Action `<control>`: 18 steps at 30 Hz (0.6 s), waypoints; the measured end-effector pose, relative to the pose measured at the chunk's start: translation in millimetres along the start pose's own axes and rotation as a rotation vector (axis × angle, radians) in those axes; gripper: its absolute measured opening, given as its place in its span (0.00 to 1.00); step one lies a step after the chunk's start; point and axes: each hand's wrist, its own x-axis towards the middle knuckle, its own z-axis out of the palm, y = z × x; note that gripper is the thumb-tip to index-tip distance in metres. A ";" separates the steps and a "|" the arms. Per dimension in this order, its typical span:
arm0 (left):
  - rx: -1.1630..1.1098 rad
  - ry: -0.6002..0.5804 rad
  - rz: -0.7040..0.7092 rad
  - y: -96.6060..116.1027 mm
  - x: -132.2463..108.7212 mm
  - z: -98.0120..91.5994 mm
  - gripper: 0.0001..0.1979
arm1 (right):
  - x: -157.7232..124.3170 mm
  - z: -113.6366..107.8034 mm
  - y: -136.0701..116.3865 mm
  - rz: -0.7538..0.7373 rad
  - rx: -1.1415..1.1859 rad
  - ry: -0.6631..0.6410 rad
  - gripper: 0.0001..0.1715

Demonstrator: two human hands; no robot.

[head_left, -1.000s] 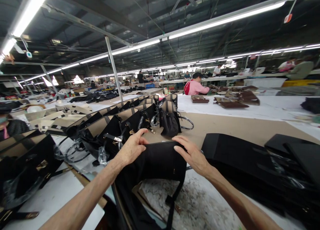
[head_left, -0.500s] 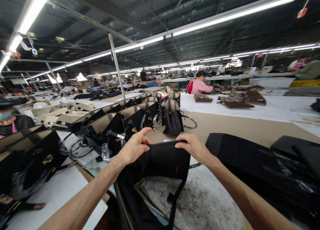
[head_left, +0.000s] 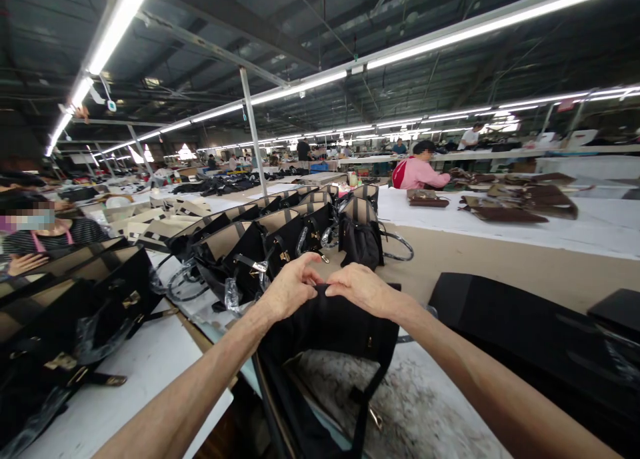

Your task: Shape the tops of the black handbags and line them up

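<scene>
Black bag [head_left: 350, 329]: likely light and soft, stiffer along its top edge [head_left: 393, 288], best held there; left hand [head_left: 294, 288] and right hand [head_left: 364, 290] pinch it.

Front black bag [head_left: 345, 332] matt, smooth — cloth or leather-like, cannot tell which, metal clip [head_left: 376, 419] gold-toned, glossy, plastic wrap [head_left: 97, 339] clear, crinkled, shiny — tan table covering [head_left: 430, 242] paper-like, matt, white work surface [head_left: 420, 399] dull, smudged, post [head_left: 254, 132] painted-looking metal
</scene>
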 end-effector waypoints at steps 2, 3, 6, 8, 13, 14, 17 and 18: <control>0.055 0.035 0.041 -3.4 0.6 -0.6 0.28 | 5.7 3.1 -7.7 0.010 -0.033 -0.020 0.12; 0.089 0.050 0.055 -4.8 0.9 -0.3 0.27 | 7.4 4.5 -10.5 0.017 -0.052 -0.021 0.11; 0.171 0.079 0.093 -4.7 4.0 3.4 0.25 | 8.4 4.7 -12.3 0.049 -0.088 0.013 0.10; 0.164 0.078 0.117 2.9 9.8 7.1 0.24 | 6.0 -0.2 -8.4 0.103 -0.110 0.024 0.11; -0.031 0.119 0.218 50.9 18.0 7.3 0.23 | -8.7 -22.3 8.1 0.344 -0.162 -0.073 0.12; -0.045 0.152 0.246 60.9 12.8 6.6 0.21 | -12.6 -25.7 11.1 0.386 -0.162 -0.099 0.13; 0.027 0.256 0.269 76.7 -23.0 11.1 0.20 | -23.1 -31.5 18.5 0.468 -0.168 -0.119 0.14; 0.083 0.280 0.248 75.8 -40.1 15.9 0.21 | -25.6 -32.2 20.4 0.485 -0.169 -0.113 0.14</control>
